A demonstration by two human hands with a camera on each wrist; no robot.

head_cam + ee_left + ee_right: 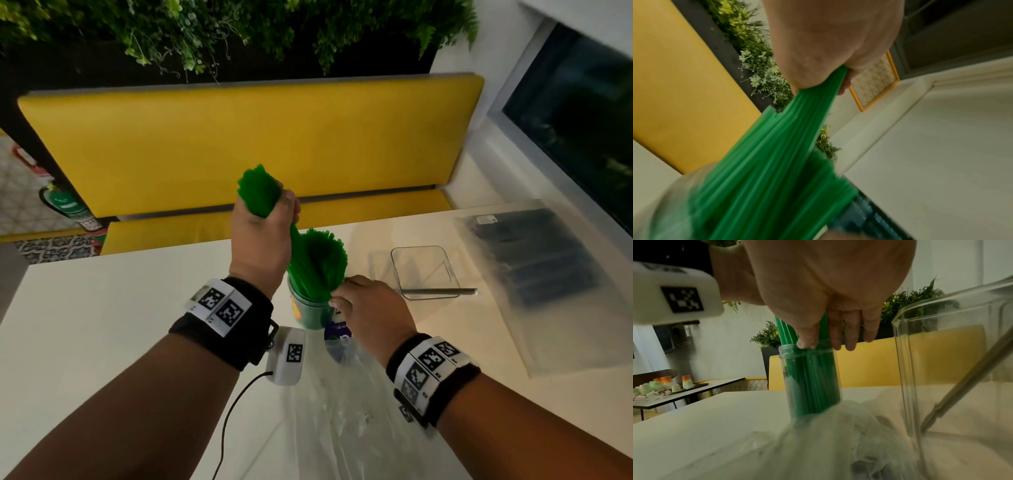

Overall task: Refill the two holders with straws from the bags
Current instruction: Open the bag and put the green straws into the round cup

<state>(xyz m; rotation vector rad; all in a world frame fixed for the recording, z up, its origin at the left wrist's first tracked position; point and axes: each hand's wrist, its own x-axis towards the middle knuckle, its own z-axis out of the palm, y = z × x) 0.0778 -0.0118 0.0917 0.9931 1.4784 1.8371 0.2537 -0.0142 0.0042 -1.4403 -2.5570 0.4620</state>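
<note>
My left hand [270,212] [828,56] grips a thick bundle of green straws [258,188] [787,146] above the table. The bundle's lower end reaches down into a round clear holder [308,317] [812,378], which holds many green straws [318,260]. My right hand [342,294] [821,345] holds that holder at its rim between thumb and fingers. To the right stands a square clear holder [424,270] [906,369] with one dark straw [438,292] [962,382] leaning in it. A bag of dark straws [534,260] lies at the far right.
A crumpled clear bag [342,394] [828,443] lies on the white table [102,325] in front of the round holder. A yellow bench [239,144] runs behind the table, with plants above it. Off to the left, another table carries cups [663,386].
</note>
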